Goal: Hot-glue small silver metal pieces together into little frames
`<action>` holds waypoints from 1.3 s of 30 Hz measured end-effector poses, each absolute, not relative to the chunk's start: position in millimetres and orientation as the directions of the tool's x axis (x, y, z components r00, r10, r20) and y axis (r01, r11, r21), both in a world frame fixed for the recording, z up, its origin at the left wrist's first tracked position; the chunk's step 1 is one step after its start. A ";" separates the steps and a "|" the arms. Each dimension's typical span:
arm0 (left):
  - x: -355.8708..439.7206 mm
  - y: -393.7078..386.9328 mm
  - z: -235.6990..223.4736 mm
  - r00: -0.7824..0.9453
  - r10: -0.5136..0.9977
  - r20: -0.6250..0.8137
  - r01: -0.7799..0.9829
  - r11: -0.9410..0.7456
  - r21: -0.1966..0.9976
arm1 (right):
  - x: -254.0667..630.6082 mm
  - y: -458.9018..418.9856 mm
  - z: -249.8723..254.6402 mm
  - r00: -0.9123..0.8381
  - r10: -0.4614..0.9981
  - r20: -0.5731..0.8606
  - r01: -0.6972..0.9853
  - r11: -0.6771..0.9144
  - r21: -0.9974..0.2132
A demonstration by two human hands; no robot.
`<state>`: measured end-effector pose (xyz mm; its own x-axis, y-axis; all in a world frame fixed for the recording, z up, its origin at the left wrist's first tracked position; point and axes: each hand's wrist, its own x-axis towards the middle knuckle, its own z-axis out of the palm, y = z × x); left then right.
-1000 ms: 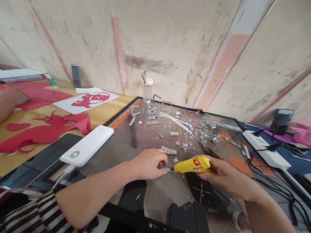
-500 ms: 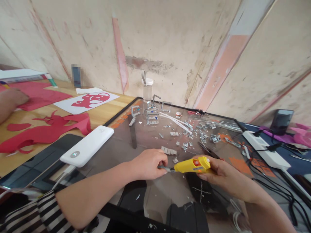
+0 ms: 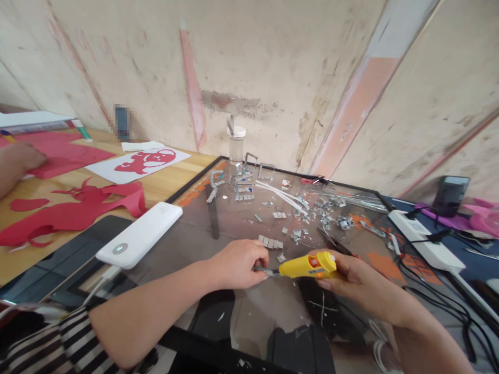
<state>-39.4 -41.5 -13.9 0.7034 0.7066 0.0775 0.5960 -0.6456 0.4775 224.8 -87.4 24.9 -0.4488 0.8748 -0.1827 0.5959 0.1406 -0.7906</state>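
Note:
My right hand (image 3: 345, 272) is closed around a yellow hot glue gun (image 3: 302, 266), whose nozzle points left. Pinched between the thumb and fingers of my left hand (image 3: 244, 263) is a small grey strip-like piece (image 3: 265, 270), mostly covered by the fingers. The gun's tip meets or nearly meets the end of this piece; I cannot tell whether they touch. Just beyond my left hand lies a row of small grey tiles (image 3: 270, 242). A shorter row of tiles (image 3: 279, 215) rests farther back on the dark glass tabletop (image 3: 195, 228).
Grey scraps (image 3: 331, 210), white sticks (image 3: 283, 196) and pliers (image 3: 331, 240) lie behind the gun. A lidded jar (image 3: 236, 145) stands by the wall. At right is a power strip (image 3: 424, 239) with cables; at left, a white power bank (image 3: 140, 235), red cut sheets (image 3: 78, 210) and another person's hand (image 3: 17, 163).
Hardly anything differs. Both hands, the glue gun and the small piece keep nearly the same places, with only a slight shift of the view.

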 end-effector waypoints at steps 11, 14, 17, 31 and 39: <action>-39.5 -40.5 -13.6 0.705 0.705 0.081 0.592 -0.647 0.481 | 223.5 -89.7 26.4 -0.446 0.872 -0.200 0.584 0.115 -0.803; -39.4 -40.5 -13.5 0.705 0.705 0.077 0.593 -0.646 0.481 | 223.5 -89.4 26.2 -0.443 0.874 -0.198 0.577 0.109 -0.809; -39.3 -40.5 -13.1 0.707 0.703 0.081 0.590 -0.648 0.482 | 225.0 -89.4 26.2 -0.439 0.876 -0.200 0.580 0.106 -0.808; -39.8 -40.2 -15.4 0.699 0.712 0.075 0.597 -0.637 0.487 | 231.1 -86.4 27.3 -0.382 0.905 -0.186 0.570 0.072 -0.818; -39.9 -41.6 -11.8 0.700 0.711 0.066 0.602 -0.637 0.481 | 228.4 -86.6 27.6 -0.434 0.884 -0.176 0.597 0.135 -0.791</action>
<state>-39.9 -41.6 -11.8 0.6997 0.7114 0.0657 0.6023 -0.6368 0.4815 228.4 -86.6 27.6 -0.4336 0.8838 -0.1760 0.5969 0.1353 -0.7908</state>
